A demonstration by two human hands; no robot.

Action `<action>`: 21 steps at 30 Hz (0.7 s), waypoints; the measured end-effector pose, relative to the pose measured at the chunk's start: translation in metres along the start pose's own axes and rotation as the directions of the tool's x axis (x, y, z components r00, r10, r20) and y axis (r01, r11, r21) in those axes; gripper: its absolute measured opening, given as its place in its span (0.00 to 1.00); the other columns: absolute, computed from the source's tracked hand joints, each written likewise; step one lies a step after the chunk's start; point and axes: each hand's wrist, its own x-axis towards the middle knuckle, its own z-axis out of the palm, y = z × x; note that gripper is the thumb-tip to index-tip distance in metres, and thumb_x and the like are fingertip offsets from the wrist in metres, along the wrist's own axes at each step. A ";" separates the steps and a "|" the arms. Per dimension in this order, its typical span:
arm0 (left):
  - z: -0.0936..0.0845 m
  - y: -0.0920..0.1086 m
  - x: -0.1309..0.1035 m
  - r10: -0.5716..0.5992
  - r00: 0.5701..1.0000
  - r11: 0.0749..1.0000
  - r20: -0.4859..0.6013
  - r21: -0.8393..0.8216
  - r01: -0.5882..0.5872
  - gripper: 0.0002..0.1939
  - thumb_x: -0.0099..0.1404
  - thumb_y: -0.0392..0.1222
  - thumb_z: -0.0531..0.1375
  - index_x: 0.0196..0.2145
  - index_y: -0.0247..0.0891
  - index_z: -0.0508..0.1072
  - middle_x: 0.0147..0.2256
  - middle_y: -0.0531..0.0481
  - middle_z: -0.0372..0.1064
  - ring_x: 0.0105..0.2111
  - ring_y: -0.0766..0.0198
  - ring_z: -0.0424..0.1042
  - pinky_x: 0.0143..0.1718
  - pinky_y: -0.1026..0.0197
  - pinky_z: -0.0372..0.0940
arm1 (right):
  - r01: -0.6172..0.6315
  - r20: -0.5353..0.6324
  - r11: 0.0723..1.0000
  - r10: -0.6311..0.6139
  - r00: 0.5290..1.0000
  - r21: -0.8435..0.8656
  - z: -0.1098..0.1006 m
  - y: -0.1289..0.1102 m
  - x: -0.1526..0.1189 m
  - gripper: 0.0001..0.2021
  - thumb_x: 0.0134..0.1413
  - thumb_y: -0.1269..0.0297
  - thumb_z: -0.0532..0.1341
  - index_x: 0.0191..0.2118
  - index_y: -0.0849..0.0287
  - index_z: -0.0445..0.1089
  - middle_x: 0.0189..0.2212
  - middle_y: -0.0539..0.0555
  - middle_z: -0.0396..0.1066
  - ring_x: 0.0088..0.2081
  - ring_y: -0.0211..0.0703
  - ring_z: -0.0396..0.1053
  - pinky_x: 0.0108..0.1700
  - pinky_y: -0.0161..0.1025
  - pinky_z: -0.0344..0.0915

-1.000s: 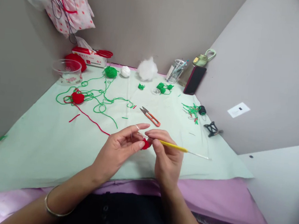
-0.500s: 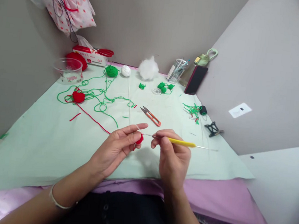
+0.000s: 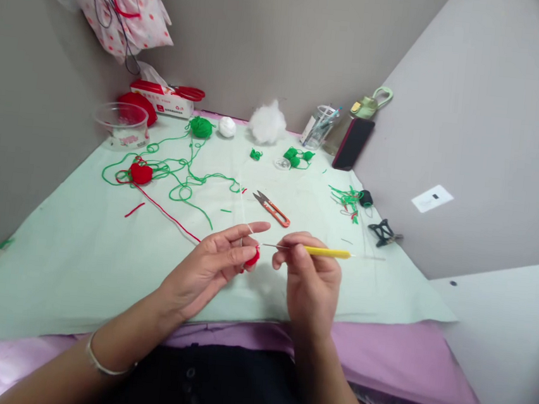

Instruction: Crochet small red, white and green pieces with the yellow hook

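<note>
Between the thumb and fingers of my left hand is a small red crochet piece, mostly covered by the fingers. White yarn runs over the raised index finger down to it. My right hand grips a crochet hook by its yellow handle, with the thin metal tip pointing left at the red piece. Whether a loop sits on the tip is too small to tell. Orange thread snips lie on the table just beyond my hands. Red yarn leads from a red ball toward my left hand.
Loose green yarn spreads over the left side. At the back are a green yarn ball, a white ball, stuffing, a jar and a phone. A plastic tub stands left; thread scraps lie right.
The hook has drawn slightly back, and its tip now sits a little apart from the red piece. The white yarn has swung and now hangs more slanted from my left index finger.
</note>
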 end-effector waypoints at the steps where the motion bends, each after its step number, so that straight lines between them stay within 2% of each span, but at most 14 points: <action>1: -0.001 0.001 0.000 -0.008 1.000 1.000 0.002 -0.002 0.008 0.19 0.62 0.40 0.73 0.52 0.43 0.84 0.32 0.54 0.70 0.33 0.72 0.68 0.39 0.68 0.63 | -0.029 -0.019 0.999 0.030 0.999 0.037 -0.001 -0.001 0.001 0.05 0.63 0.63 0.68 0.37 0.51 0.83 0.34 0.50 0.75 0.27 0.33 0.71 0.32 0.36 0.68; 3: -0.001 0.001 0.000 0.019 1.000 0.999 -0.004 0.030 -0.018 0.18 0.61 0.41 0.74 0.50 0.44 0.85 0.33 0.54 0.71 0.33 0.72 0.68 0.39 0.68 0.64 | -0.080 -0.015 0.992 0.082 0.997 0.096 -0.001 -0.003 0.002 0.05 0.62 0.61 0.69 0.36 0.52 0.83 0.32 0.50 0.75 0.25 0.34 0.69 0.29 0.35 0.66; 5: 0.001 -0.001 0.001 0.074 0.997 0.993 -0.008 0.094 -0.073 0.18 0.61 0.40 0.74 0.49 0.48 0.85 0.32 0.55 0.71 0.33 0.71 0.69 0.40 0.68 0.65 | -0.085 0.029 0.993 0.083 0.996 0.077 0.001 -0.004 0.002 0.05 0.62 0.61 0.68 0.36 0.52 0.83 0.33 0.50 0.76 0.27 0.35 0.70 0.30 0.36 0.67; 8: 0.002 -0.005 0.001 0.124 0.992 0.975 0.017 0.185 -0.125 0.21 0.60 0.38 0.74 0.50 0.52 0.84 0.34 0.56 0.74 0.37 0.69 0.72 0.46 0.66 0.67 | 0.008 0.094 0.999 -0.003 0.996 -0.052 0.004 -0.001 -0.002 0.05 0.64 0.62 0.67 0.40 0.50 0.83 0.37 0.52 0.78 0.38 0.41 0.74 0.40 0.39 0.71; 10: 0.002 -0.005 0.001 0.129 0.992 0.968 0.014 0.217 -0.129 0.23 0.59 0.37 0.75 0.51 0.53 0.83 0.35 0.56 0.74 0.39 0.68 0.73 0.49 0.64 0.67 | 0.037 0.101 0.995 -0.027 0.994 -0.093 0.004 0.000 -0.003 0.06 0.65 0.63 0.67 0.42 0.49 0.83 0.38 0.52 0.80 0.40 0.42 0.74 0.42 0.40 0.71; 14: 0.001 -0.003 -0.002 0.154 0.988 0.960 -0.028 0.239 -0.143 0.24 0.58 0.36 0.75 0.52 0.51 0.83 0.35 0.56 0.72 0.40 0.67 0.73 0.50 0.63 0.68 | -0.046 0.060 0.999 0.047 0.997 -0.016 0.002 0.000 -0.002 0.05 0.63 0.61 0.68 0.40 0.52 0.82 0.36 0.52 0.80 0.31 0.38 0.71 0.36 0.38 0.70; 21: -0.001 -0.002 -0.005 0.189 0.982 0.931 0.003 0.316 -0.180 0.19 0.62 0.38 0.72 0.51 0.52 0.84 0.35 0.55 0.71 0.40 0.66 0.72 0.48 0.63 0.68 | -0.103 0.067 0.991 0.098 0.993 0.085 0.004 -0.003 0.002 0.08 0.64 0.58 0.66 0.36 0.55 0.80 0.34 0.52 0.79 0.28 0.37 0.71 0.33 0.37 0.70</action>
